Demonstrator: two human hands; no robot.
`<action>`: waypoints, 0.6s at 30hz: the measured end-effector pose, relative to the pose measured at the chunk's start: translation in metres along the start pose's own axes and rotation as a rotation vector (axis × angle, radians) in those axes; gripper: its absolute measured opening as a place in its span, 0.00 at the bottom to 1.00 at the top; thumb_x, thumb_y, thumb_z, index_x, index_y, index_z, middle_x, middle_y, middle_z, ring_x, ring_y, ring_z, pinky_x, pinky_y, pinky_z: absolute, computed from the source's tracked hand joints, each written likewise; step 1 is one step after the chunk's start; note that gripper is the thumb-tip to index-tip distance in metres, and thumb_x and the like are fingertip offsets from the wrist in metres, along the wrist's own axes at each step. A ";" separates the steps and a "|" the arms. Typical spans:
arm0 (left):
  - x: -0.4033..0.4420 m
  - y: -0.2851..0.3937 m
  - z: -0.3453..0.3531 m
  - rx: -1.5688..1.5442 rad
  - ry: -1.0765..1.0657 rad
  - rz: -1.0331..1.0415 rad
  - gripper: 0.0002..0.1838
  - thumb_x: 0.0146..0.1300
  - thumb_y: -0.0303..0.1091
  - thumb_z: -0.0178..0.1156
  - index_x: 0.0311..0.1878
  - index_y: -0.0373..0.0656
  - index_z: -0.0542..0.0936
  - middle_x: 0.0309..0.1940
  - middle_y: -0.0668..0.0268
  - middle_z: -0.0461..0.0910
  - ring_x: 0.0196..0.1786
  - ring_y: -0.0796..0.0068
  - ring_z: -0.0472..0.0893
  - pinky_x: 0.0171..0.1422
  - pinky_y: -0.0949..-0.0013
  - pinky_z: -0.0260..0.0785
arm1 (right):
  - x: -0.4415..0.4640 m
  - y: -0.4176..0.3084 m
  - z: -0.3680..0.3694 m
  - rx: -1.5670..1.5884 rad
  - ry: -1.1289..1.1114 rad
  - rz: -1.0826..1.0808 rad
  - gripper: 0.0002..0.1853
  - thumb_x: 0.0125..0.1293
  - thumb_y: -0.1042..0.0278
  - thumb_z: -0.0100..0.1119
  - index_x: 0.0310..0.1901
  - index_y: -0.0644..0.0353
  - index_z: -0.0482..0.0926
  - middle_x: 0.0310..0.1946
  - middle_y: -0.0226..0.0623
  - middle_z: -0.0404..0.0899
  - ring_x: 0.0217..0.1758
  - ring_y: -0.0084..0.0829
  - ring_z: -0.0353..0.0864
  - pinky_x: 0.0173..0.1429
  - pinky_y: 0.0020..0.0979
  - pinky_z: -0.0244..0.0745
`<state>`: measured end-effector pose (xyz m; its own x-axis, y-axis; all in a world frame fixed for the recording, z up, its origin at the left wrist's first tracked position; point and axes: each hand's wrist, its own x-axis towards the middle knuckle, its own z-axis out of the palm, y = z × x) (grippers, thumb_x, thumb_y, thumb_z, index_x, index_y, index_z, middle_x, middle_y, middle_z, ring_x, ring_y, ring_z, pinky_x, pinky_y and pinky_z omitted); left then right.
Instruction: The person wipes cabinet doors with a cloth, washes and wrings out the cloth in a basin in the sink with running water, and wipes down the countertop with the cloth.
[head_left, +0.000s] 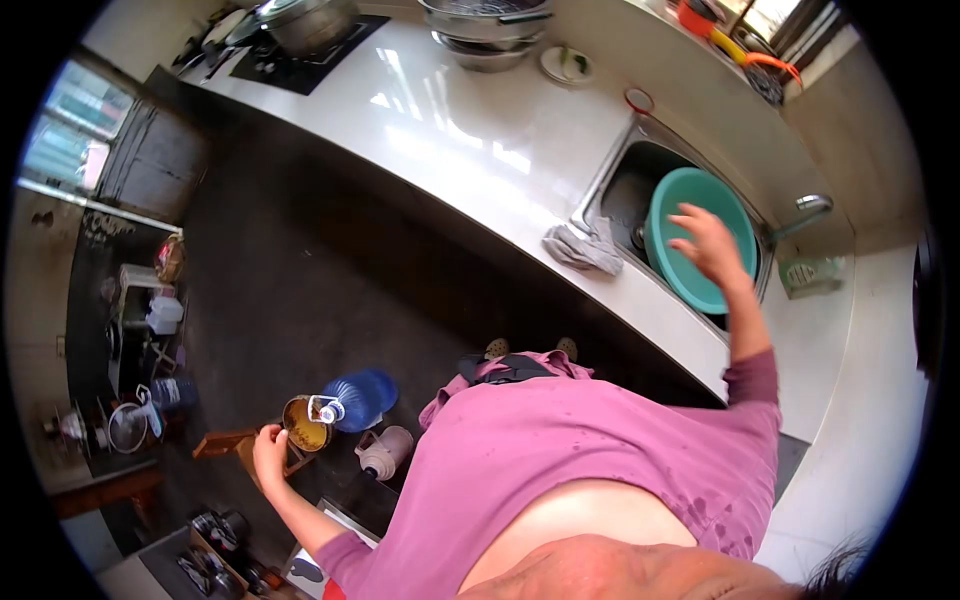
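Note:
My right hand (pixel 708 245) reaches over a green basin (pixel 735 215) that sits tilted in the sink (pixel 625 180). Its fingers are spread and nothing is in them; the inside of the basin shows bare green. A grey cloth (pixel 583 248) hangs over the sink's front edge, just left of the basin. Out to the side, my left hand (pixel 270 457) is held away from my body with loosely bent fingers and no object visible in it. In view it overlaps the edge of a round yellowish container (pixel 306 424) by a wooden chair (pixel 225 443); I cannot tell whether they touch.
A white counter (pixel 470 150) runs ahead, bearing metal bowls (pixel 487 35), a small plate (pixel 566 65) and a pot (pixel 308 22) on the stove. A faucet (pixel 812 205) and a bottle (pixel 812 275) are right of the sink. A blue water jug (pixel 362 398) and pinkish kettle (pixel 386 452) stand at left.

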<state>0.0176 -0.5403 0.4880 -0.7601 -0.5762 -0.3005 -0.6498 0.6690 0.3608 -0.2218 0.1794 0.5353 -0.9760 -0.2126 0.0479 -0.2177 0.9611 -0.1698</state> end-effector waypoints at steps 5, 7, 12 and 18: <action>-0.059 0.150 -0.101 -0.431 -0.235 0.861 0.04 0.51 0.25 0.53 0.29 0.37 0.77 0.27 0.65 0.75 0.28 0.72 0.74 0.30 0.75 0.64 | -0.074 -0.084 -0.133 0.790 0.342 -0.195 0.07 0.53 0.70 0.58 0.33 0.62 0.75 0.33 0.35 0.74 0.30 0.28 0.70 0.34 0.24 0.62; -0.080 0.200 -0.132 -0.386 -0.735 1.471 0.20 0.47 0.27 0.58 0.46 0.42 0.67 0.31 0.64 0.75 0.29 0.69 0.73 0.32 0.73 0.64 | -0.095 -0.127 -0.170 1.003 0.087 -0.723 0.05 0.55 0.72 0.56 0.28 0.64 0.76 0.26 0.33 0.76 0.20 0.23 0.71 0.25 0.19 0.62; -0.122 0.264 -0.149 0.037 -1.013 2.145 0.09 0.58 0.34 0.53 0.39 0.45 0.80 0.37 0.63 0.77 0.39 0.72 0.75 0.35 0.76 0.65 | -0.095 -0.180 -0.206 0.836 -0.624 -1.252 0.10 0.58 0.74 0.44 0.30 0.62 0.78 0.34 0.37 0.78 0.32 0.26 0.76 0.39 0.24 0.70; -0.133 0.272 -0.160 -0.231 -0.814 2.443 0.10 0.51 0.37 0.48 0.28 0.40 0.75 0.28 0.60 0.73 0.35 0.63 0.74 0.35 0.63 0.64 | -0.134 -0.190 -0.220 0.627 -0.595 -1.216 0.09 0.55 0.75 0.43 0.26 0.61 0.75 0.32 0.37 0.76 0.35 0.30 0.77 0.45 0.31 0.71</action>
<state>-0.0567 -0.3568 0.7676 0.2759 0.8544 0.4404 0.7767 -0.4681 0.4215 -0.0470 0.0638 0.7776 -0.0258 -0.9952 0.0948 -0.6987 -0.0499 -0.7136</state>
